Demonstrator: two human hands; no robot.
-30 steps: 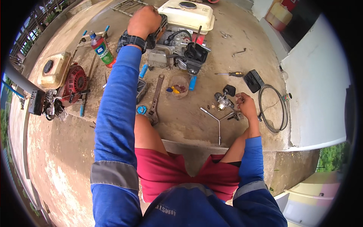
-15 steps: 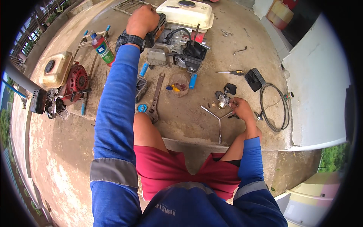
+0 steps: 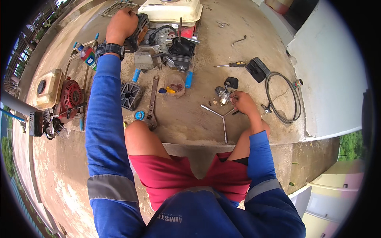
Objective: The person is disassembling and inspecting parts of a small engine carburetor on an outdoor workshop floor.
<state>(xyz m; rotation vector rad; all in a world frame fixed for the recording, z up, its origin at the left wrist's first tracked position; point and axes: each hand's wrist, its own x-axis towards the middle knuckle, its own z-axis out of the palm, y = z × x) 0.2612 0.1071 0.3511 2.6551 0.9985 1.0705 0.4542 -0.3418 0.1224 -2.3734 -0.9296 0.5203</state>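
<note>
My left hand (image 3: 122, 27) reaches forward with curled fingers against the black slatted cover (image 3: 139, 31) on the left side of a small engine (image 3: 162, 41). Its fingertips are hidden, so what they grip does not show. Low over the concrete, my right hand (image 3: 245, 104) pinches the side of a small metal carburetor (image 3: 224, 97). A black rectangular piece (image 3: 231, 82) lies just beyond the carburetor. Close to my right hand is a three-armed socket wrench (image 3: 224, 125). The engine carries a cream fuel tank (image 3: 170, 11) and a black open-topped housing (image 3: 182, 48).
An adjustable wrench (image 3: 152, 103), a plastic tub (image 3: 176, 85) and a black slotted cover (image 3: 131, 95) lie left of centre. Rightward are a screwdriver (image 3: 230, 64), a black box (image 3: 257, 70) and a coiled cable (image 3: 274, 113). A second, red engine (image 3: 71, 99) and a bottle (image 3: 88, 56) stand left.
The whole view has shifted, so the scene sits further left and slightly higher. Both hands keep their places, the left at the engine and the right at the carburetor.
</note>
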